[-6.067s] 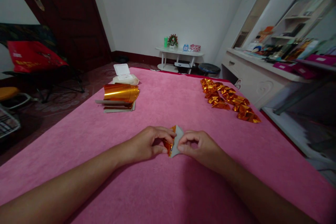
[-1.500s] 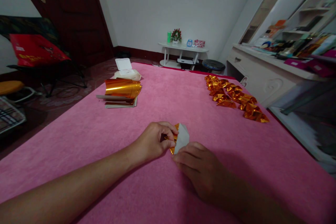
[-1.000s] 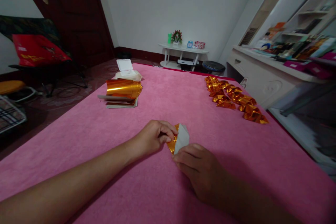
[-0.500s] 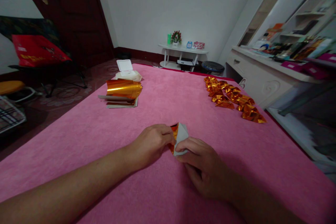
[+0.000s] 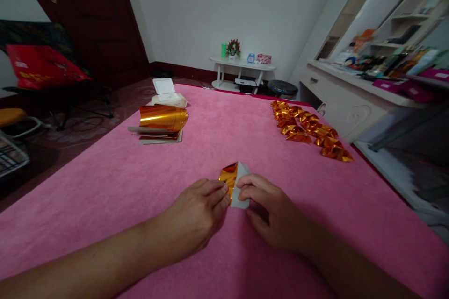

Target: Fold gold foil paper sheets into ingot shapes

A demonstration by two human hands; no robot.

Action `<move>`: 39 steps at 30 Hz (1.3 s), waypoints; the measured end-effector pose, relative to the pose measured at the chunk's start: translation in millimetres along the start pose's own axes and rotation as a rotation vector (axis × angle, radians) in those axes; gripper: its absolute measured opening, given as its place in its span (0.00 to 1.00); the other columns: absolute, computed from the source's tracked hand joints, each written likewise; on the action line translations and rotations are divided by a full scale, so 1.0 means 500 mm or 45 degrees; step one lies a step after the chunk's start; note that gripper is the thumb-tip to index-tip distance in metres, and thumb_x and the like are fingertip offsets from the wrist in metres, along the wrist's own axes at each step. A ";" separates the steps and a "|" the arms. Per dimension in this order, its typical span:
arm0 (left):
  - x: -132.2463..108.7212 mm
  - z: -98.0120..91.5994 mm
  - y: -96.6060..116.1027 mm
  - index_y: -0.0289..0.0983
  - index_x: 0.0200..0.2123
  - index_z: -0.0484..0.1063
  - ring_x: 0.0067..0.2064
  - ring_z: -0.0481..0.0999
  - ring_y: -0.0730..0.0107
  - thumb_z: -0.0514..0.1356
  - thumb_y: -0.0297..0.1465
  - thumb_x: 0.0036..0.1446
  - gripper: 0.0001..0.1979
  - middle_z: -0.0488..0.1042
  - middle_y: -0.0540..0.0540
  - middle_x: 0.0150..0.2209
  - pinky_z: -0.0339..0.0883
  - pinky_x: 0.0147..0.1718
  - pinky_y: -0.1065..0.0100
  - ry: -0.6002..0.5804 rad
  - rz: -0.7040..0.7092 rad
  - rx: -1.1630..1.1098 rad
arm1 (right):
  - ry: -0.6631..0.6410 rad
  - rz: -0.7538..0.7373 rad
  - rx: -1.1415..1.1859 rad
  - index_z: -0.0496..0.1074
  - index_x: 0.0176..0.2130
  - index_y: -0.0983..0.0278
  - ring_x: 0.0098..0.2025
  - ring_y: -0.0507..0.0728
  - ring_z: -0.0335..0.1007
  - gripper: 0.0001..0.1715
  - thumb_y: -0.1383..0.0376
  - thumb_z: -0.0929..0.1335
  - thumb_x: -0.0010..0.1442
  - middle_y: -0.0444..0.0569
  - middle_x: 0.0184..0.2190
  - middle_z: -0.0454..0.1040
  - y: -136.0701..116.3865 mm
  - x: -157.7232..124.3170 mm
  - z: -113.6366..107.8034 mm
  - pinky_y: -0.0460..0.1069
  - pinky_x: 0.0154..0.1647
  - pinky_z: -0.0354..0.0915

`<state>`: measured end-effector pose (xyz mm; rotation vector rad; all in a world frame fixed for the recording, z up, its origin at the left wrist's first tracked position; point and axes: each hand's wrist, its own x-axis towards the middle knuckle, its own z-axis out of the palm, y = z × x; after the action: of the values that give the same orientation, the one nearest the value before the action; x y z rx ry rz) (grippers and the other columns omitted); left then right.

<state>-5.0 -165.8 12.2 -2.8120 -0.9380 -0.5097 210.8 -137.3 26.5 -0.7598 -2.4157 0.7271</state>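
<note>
A partly folded sheet [image 5: 242,174], shiny gold on its left part and grey on its right, lies on the pink cloth [image 5: 217,135] between my hands. My left hand [image 5: 205,208] has its fingers together, gripping the gold part at the lower left. On the grey flap, the fingers of my right hand [image 5: 268,201] are bent and pinch its right side. Further off to the left sits a stack of gold sheets [image 5: 163,118] with grey backs. Two rows of folded gold pieces [image 5: 308,124] rest at the right.
An open white pack [image 5: 166,91] stands behind the sheet stack. Past the far edge are a small white table [image 5: 242,63] and a dark round stool [image 5: 282,87]. A cluttered dresser [image 5: 347,74] flanks the right side, and a red bag [image 5: 44,67] lies on a chair at left.
My left hand has shifted down and left along the sheet, baring more of its gold part. My right fingers have moved slightly up the grey flap. The whole view has shifted a little.
</note>
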 end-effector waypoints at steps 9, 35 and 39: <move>-0.012 -0.002 0.007 0.25 0.56 0.61 0.58 0.63 0.49 0.50 0.29 0.60 0.22 0.66 0.32 0.55 0.62 0.54 0.55 -0.175 0.020 0.108 | 0.089 -0.004 0.080 0.70 0.38 0.63 0.44 0.54 0.66 0.12 0.75 0.61 0.59 0.50 0.41 0.70 0.019 0.013 0.006 0.50 0.47 0.64; -0.016 -0.006 0.010 0.30 0.59 0.58 0.59 0.62 0.48 0.51 0.27 0.59 0.24 0.65 0.30 0.56 0.65 0.50 0.52 -0.155 0.017 0.000 | 0.257 0.481 0.142 0.72 0.22 0.63 0.32 0.48 0.64 0.08 0.75 0.68 0.46 0.43 0.37 0.67 0.031 0.049 0.030 0.44 0.30 0.61; -0.017 -0.005 0.010 0.29 0.59 0.58 0.59 0.62 0.47 0.51 0.27 0.60 0.23 0.65 0.30 0.56 0.66 0.50 0.52 -0.149 0.026 0.021 | 0.283 0.465 0.106 0.71 0.22 0.63 0.33 0.49 0.64 0.09 0.76 0.67 0.46 0.43 0.36 0.67 0.032 0.048 0.035 0.45 0.31 0.61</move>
<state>-9.2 -175.1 11.4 -2.8599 -0.9288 -0.3362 188.8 -116.9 11.1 -1.1980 -2.0572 0.8265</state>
